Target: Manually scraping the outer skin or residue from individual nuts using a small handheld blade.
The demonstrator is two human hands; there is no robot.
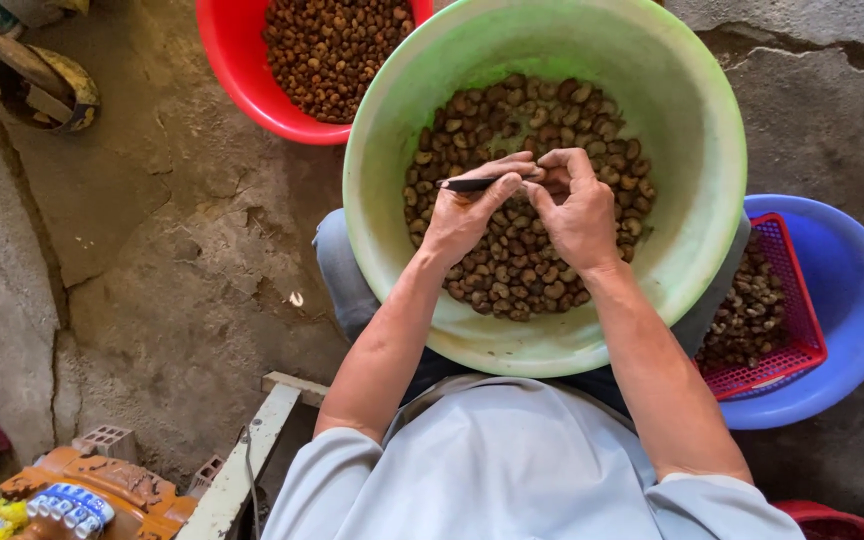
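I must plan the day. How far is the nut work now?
Done: nuts fill the red basin and red basket. In hand: the left hand holds a dark blade against something the right hand pinches. Left: many nuts in the green basin.

Green basin, red basin and blue basin: smooth, glossy plastic. Red mesh basket: perforated plastic. Nuts: brown, matt, mottled skins. Floor: rough, cracked concrete. Shirt: pale, matt cloth. Small blade: dark, dull.
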